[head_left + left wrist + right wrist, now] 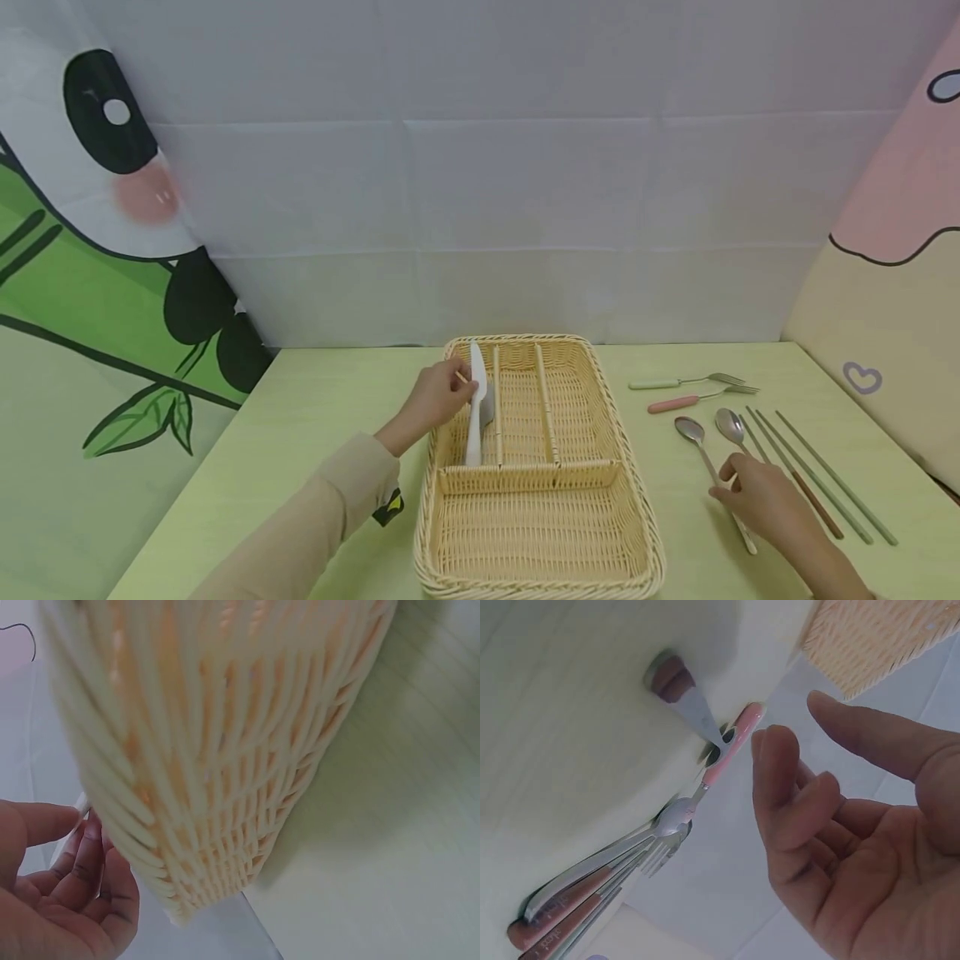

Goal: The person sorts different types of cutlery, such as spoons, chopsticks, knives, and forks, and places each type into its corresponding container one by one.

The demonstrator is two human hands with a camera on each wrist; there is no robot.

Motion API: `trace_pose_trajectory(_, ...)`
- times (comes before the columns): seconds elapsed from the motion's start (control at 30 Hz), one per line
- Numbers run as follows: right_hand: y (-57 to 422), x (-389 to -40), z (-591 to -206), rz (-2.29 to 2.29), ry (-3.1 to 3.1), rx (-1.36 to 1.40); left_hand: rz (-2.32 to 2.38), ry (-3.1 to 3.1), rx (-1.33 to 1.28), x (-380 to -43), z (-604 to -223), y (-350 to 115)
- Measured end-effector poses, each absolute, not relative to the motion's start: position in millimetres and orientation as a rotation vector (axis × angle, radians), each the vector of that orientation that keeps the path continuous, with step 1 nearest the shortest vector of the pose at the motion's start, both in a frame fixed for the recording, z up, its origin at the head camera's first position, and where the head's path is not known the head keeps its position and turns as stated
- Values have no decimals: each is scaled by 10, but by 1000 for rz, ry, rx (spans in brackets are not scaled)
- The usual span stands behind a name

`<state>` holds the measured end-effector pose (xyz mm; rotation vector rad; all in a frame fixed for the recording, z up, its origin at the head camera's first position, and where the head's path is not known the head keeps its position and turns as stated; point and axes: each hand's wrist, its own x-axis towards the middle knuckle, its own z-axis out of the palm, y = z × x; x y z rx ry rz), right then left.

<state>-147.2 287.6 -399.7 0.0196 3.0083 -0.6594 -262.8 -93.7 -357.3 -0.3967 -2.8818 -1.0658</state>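
Currently one basket (532, 525) sits on the table (247, 450), split by three dividers (546, 404) into four compartments: three narrower ones at its back, one broad one across its front. One white knife (474, 425) is at the basket's back-left compartment, blade pointing to the basket's back. The left hand (442, 390), at the basket's left rim, pinches this knife between thumb and fingers. Beside the knife, in the same compartment, is one grey utensil (487, 407), partly hidden, so I cannot tell its kind.

To the basket's right lie eight pieces of cutlery. Two forks, one green-handled (654, 384) and one pink-handled (672, 404), are level with the basket's back half. Nearer its front are two spoons (689, 429), and farther out from it four chopsticks (819, 505), two brown-handled and two green, one partly behind the right hand (765, 500). That hand, to the basket's right and over the spoon handles, has loosely bent fingers, thumb apart, and holds nothing.
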Motion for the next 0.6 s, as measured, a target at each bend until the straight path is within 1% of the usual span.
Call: trace_pose_trajectory(0.6,2984,-1475,-4132,-448,2950,50,-965,-2965,-423,-2635,-3701,-909)
